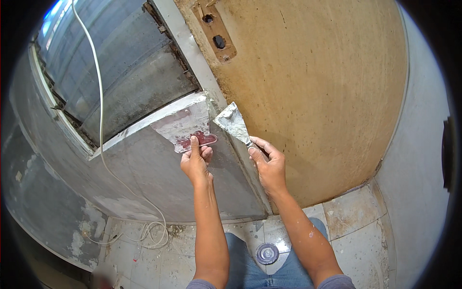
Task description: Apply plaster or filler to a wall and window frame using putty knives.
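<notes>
My left hand (195,166) grips a wide putty spreader (195,140) by its dark red handle, thumb on top. The spreader's broad, putty-smeared blade fans up toward the white window ledge (159,114); whether it touches the wall I cannot tell. My right hand (269,166) is closed around the handle of a putty knife (233,124). A thick layer of white putty covers the knife's blade, which points up and left, close to the corner where the ledge meets the door frame (206,82). A small gap separates the two tools.
A tan door (317,91) with a cut-out lock plate fills the right. A white cable (100,86) hangs across the window opening and coils on the stained tile floor (183,241). Between my knees stands a round, putty-smeared container (267,253). Grey wall (144,178) lies below the window.
</notes>
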A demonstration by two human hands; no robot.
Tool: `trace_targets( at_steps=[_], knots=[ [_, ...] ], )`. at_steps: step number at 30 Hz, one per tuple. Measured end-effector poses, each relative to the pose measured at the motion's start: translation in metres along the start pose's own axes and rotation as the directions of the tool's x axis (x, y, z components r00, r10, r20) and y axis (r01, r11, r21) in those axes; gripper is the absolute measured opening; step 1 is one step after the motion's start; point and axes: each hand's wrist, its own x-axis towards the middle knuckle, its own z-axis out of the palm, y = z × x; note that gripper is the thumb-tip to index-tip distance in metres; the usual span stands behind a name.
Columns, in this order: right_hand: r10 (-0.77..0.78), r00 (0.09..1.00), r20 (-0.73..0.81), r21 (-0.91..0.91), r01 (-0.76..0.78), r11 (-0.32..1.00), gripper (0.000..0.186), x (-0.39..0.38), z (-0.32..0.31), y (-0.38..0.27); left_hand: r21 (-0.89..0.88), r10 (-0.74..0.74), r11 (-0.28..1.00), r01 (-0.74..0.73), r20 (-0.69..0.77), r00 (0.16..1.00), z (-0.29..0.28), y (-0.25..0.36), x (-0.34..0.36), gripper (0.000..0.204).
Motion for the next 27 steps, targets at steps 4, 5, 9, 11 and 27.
trace_targets(
  at_steps=[4, 5, 9, 11, 27],
  knots=[
    [-0.012, 1.0, 0.004, -0.022, 0.012, 1.0, 0.026, 0.001, 0.002, -0.001, 0.0, -0.008, 1.0, 0.008, -0.004, 1.0, 0.0, 0.002, -0.002, 0.042],
    [-0.009, 1.0, -0.007, -0.009, 0.009, 1.0, 0.026, 0.0, 0.003, -0.001, 0.023, -0.021, 1.0, 0.021, 0.009, 1.0, -0.001, 0.003, -0.001, 0.042],
    [0.054, 0.998, -0.018, 0.04, -0.053, 0.998, 0.027, -0.003, 0.005, -0.006, 0.099, -0.049, 0.994, 0.049, -0.001, 0.999, -0.002, 0.007, 0.001, 0.043],
    [0.041, 0.999, -0.011, 0.021, -0.041, 0.999, 0.027, -0.006, 0.008, -0.01, 0.108, -0.01, 0.994, 0.014, -0.039, 0.999, -0.002, 0.007, 0.0, 0.043],
    [-0.101, 0.993, 0.059, -0.12, 0.107, 0.987, 0.027, 0.009, -0.009, -0.011, 0.571, 0.409, 0.778, -0.261, -0.145, 0.901, 0.007, 0.012, -0.01, 0.03]
  ],
)
